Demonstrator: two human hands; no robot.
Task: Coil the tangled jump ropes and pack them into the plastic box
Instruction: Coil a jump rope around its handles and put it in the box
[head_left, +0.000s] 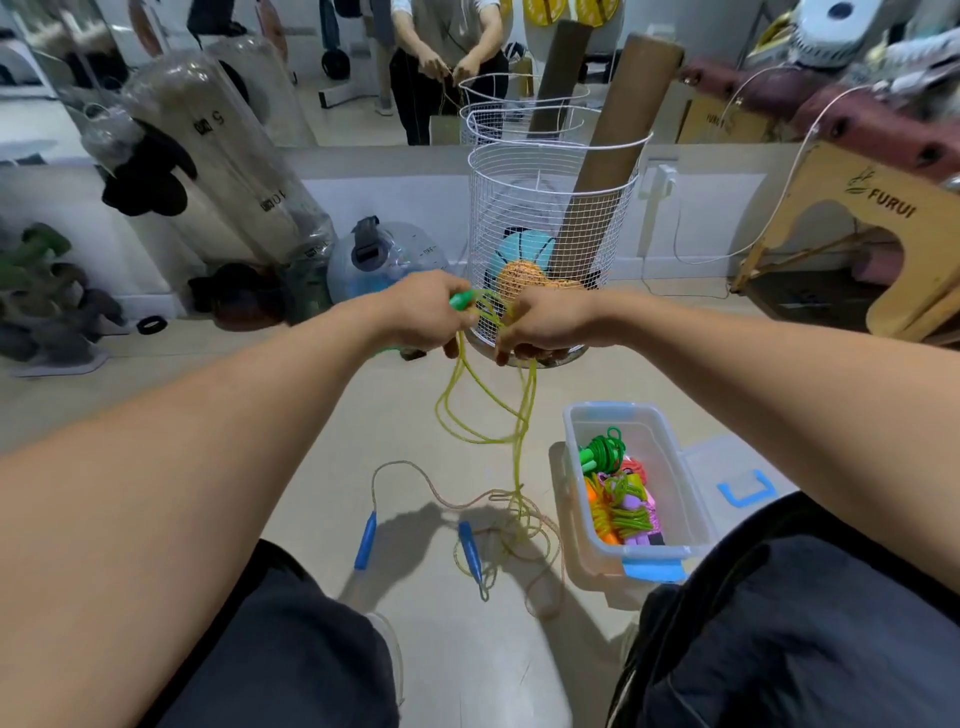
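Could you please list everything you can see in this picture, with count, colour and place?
yellow rope: one, yellow-green with a green handle, held up, its end trailing onto the floor
rope on the floor: one, clear pinkish with two blue handles, lying between the knees
plastic box: one, clear with blue clips, on the floor at right, coiled ropes inside
lid: one, clear with a blue handle, right of the box
wire basket: one, white, ahead, holding balls and a cardboard tube
water jug: one, blue, left of the basket
hands: left and right, both gripping the yellow rope

A gym storeroom: punching bags (218, 171), wall mirror (363, 67) (reflecting the person), wire ball basket (550, 218).
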